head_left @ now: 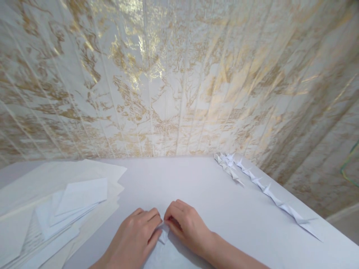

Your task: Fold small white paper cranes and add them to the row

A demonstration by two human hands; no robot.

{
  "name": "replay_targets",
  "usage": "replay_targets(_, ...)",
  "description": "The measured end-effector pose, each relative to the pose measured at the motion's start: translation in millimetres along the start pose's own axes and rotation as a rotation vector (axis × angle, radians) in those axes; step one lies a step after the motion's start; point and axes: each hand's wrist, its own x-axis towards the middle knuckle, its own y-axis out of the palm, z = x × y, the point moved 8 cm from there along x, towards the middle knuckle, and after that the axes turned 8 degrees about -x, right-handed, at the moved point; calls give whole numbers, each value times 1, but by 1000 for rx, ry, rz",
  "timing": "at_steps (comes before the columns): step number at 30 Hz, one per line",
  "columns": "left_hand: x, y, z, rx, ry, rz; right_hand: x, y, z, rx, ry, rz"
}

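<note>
My left hand and my right hand meet at the near edge of a white table. Both press with bent fingers on a small piece of white paper. Only a corner of the paper shows between the fingertips; the rest is hidden under the hands. My right fingers are curled tight and pinch the paper's edge. My left fingers lie over it with the thumb against the fold.
A loose stack of white paper sheets lies at the left. Several folded white paper figures sit in rows at the back right, running toward the right table edge. A gold-patterned wall rises behind the table.
</note>
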Motion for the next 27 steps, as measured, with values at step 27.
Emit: replay_targets(27,19,18,24,-326,-255,-78,9,4,-39,220,339,93)
